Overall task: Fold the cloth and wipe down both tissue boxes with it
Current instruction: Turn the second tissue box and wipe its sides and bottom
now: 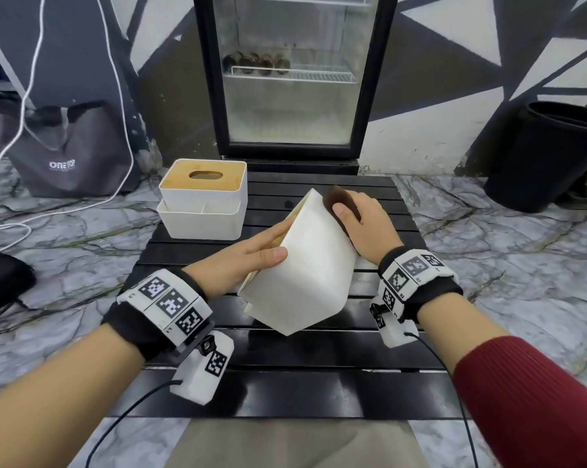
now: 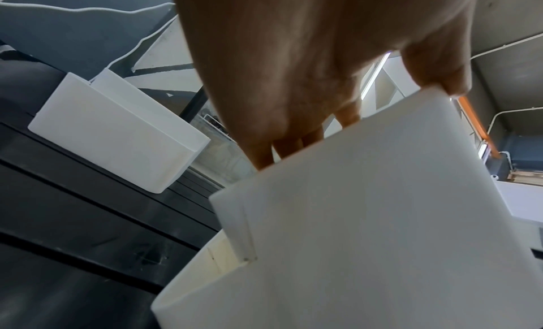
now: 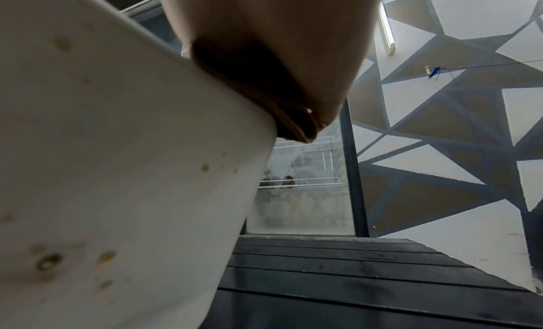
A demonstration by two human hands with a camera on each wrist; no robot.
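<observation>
A white tissue box (image 1: pixel 305 265) is tipped on its side above the black slatted table (image 1: pixel 285 393). My left hand (image 1: pixel 251 255) grips its left side, thumb on the upturned white face and fingers over the wooden top. My right hand (image 1: pixel 363 224) presses a folded brown cloth (image 1: pixel 341 204) against the box's far right side. In the right wrist view the cloth (image 3: pixel 264 90) lies between my palm and the stained white box (image 3: pixel 117 171). In the left wrist view my fingers (image 2: pixel 264 153) reach behind the box (image 2: pixel 382 218). A second white tissue box (image 1: pixel 202 197) with a wooden lid stands upright at the table's back left.
A glass-door fridge (image 1: pixel 290 72) stands right behind the table. A grey bag (image 1: pixel 66 153) and white cables lie on the marble floor at left, a black bin (image 1: pixel 552 153) at right. The second box (image 2: pixel 117 134) shows in the left wrist view too.
</observation>
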